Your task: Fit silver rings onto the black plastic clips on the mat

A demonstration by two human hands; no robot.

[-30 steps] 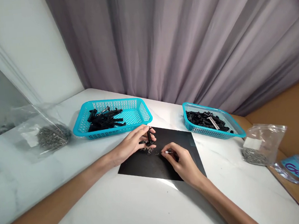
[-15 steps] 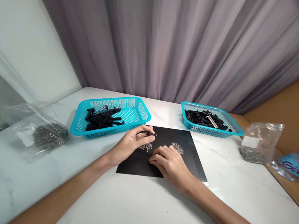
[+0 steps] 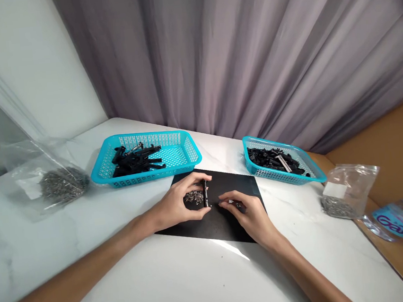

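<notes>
My left hand (image 3: pixel 178 200) is closed on a narrow black plastic part (image 3: pixel 206 193) with a shiny strip along it, holding its two ends between thumb and fingers above the black sheet (image 3: pixel 212 228). Behind that part, partly covered by the hand, lies a pile of small shiny metal pieces (image 3: pixel 193 197). To the right, my right hand (image 3: pixel 250 212) is pinched, thumb against fingertips; anything between them is too small to make out. A second pile of small metal pieces (image 3: pixel 238 204) shows under its fingers, mostly hidden.
Long black parts (image 3: pixel 136 159) lie in a blue basket (image 3: pixel 147 176) at back left. Smaller black parts (image 3: pixel 273 158) fill another blue basket (image 3: pixel 286 177) at back right. Bags of metal pieces (image 3: pixel 64 183) (image 3: pixel 338 206) flank the table; a water bottle (image 3: pixel 401 222) is far right.
My left hand has turned the black part upright, so its length now shows. My right hand has moved right, from the sheet's middle to over the right pile, with its fingertips pinched.
</notes>
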